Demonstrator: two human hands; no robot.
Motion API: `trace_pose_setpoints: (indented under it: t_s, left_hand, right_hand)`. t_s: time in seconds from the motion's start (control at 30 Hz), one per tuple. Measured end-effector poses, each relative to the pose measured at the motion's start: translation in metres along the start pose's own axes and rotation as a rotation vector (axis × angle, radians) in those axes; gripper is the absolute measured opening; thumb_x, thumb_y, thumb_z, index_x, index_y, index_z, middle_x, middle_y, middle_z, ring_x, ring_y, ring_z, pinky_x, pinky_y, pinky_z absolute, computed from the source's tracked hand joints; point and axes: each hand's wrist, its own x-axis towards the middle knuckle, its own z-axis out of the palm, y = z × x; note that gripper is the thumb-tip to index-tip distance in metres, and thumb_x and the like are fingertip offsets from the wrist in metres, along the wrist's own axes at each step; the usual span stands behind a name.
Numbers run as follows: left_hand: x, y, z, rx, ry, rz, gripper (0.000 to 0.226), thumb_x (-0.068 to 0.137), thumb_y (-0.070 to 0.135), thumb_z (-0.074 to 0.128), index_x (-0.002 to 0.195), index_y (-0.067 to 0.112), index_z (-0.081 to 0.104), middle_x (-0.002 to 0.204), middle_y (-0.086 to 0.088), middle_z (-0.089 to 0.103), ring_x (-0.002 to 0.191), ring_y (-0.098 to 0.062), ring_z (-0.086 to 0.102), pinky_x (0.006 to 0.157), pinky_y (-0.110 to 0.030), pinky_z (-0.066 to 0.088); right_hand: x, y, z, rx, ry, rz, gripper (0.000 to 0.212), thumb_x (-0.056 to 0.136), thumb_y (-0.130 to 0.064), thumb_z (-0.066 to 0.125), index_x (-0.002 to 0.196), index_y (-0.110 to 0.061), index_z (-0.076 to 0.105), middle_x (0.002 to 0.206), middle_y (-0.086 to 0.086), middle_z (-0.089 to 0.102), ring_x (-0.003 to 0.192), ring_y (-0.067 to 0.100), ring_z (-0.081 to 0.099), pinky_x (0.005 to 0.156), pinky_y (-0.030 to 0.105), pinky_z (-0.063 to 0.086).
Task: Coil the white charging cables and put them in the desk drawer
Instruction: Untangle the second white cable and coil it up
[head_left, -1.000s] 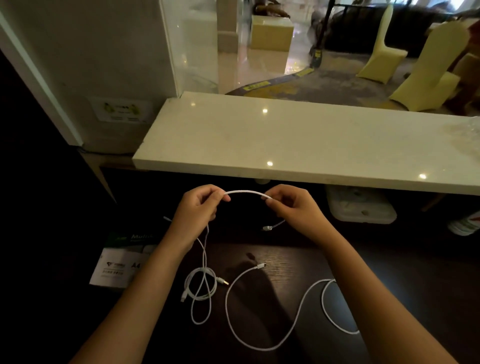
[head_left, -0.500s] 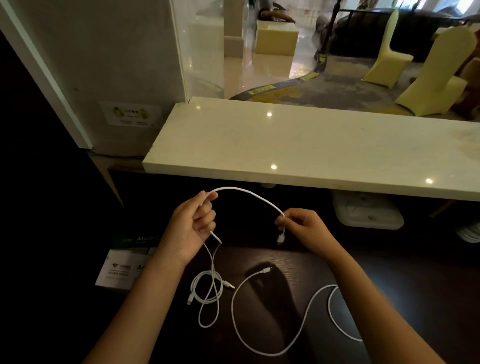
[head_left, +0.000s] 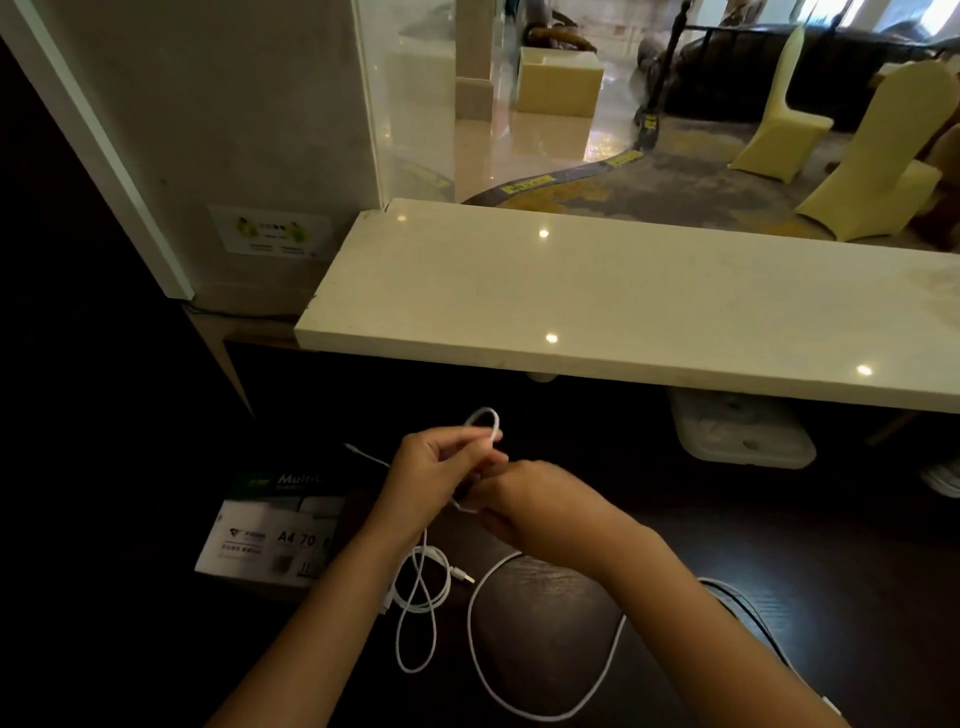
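Observation:
My left hand (head_left: 431, 475) pinches a thin white charging cable (head_left: 485, 418) folded into a small loop that sticks up above the fingers. My right hand (head_left: 535, 506) is closed on the same cable just below and to the right, touching the left hand. The rest of this cable hangs down to a loose tangle (head_left: 423, 597) on the dark desk (head_left: 779, 545). A second white cable (head_left: 524, 696) lies in a wide open curve on the desk under my right forearm. No drawer is visible.
A pale stone counter (head_left: 623, 301) overhangs the back of the desk. A pack of A4 paper (head_left: 270, 535) lies at the left. A white plastic box (head_left: 743, 436) sits under the counter at the right. A dark cord (head_left: 748, 613) runs along the right.
My hands have come together. The long arc of cable stretched between them has become a small tight loop, and my right hand has moved left and down against the left one.

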Motion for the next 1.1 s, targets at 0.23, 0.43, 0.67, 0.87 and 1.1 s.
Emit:
trace_pose_setpoints:
  t_s: [0.23,0.43,0.67,0.87,1.1]
  left_hand:
    - [-0.008,0.003,-0.005,-0.092,-0.051,-0.103,0.04,0.095,0.013,0.042,0.064,0.016,0.068,0.052,0.004,0.059,0.048,-0.008,0.052,0.048,-0.019,0.04]
    - [-0.006,0.013,-0.015,-0.286,-0.234,-0.164,0.034,0.093,0.006,0.038,0.078,0.006,0.068,0.055,-0.002,0.057,0.053,-0.011,0.049,0.051,-0.019,0.04]
    - [0.0,0.011,-0.015,-0.341,-0.188,-0.103,0.027,0.093,0.006,0.038,0.088,0.004,0.064,0.055,0.005,0.053,0.051,-0.003,0.048,0.06,-0.019,0.046]
    - [0.015,0.023,-0.025,-0.445,-0.137,-0.098,0.027,0.094,0.011,0.038,0.087,0.002,0.062,0.052,0.006,0.049,0.049,-0.003,0.045,0.057,-0.018,0.048]
    - [0.035,0.051,-0.029,-0.182,-0.069,0.007,0.028,0.095,0.014,0.042,0.087,0.008,0.068,0.056,0.008,0.054,0.059,-0.004,0.052,0.07,-0.02,0.052]
  right_hand:
    - [0.006,0.005,-0.02,0.01,0.44,0.026,0.019,0.073,-0.036,0.066,0.074,-0.018,0.06,0.074,-0.002,0.059,0.061,0.017,0.059,0.045,0.03,0.044]
    - [0.012,0.02,-0.021,0.53,0.438,0.205,0.008,0.085,-0.024,0.062,0.082,-0.019,0.057,0.078,-0.008,0.056,0.069,0.008,0.053,0.064,0.025,0.044]
    - [0.018,0.024,-0.013,0.385,0.588,0.247,0.028,0.088,-0.034,0.051,0.099,-0.016,0.069,0.099,-0.002,0.058,0.097,0.009,0.05,0.083,0.016,0.039]
    - [0.021,0.022,-0.027,0.418,0.567,0.242,0.026,0.086,-0.019,0.062,0.112,-0.019,0.067,0.097,-0.001,0.063,0.089,0.008,0.056,0.076,0.015,0.044]
    - [0.026,0.023,-0.06,0.881,0.641,0.339,0.013,0.084,-0.008,0.063,0.089,-0.018,0.071,0.081,-0.003,0.071,0.075,0.005,0.066,0.072,0.018,0.052]
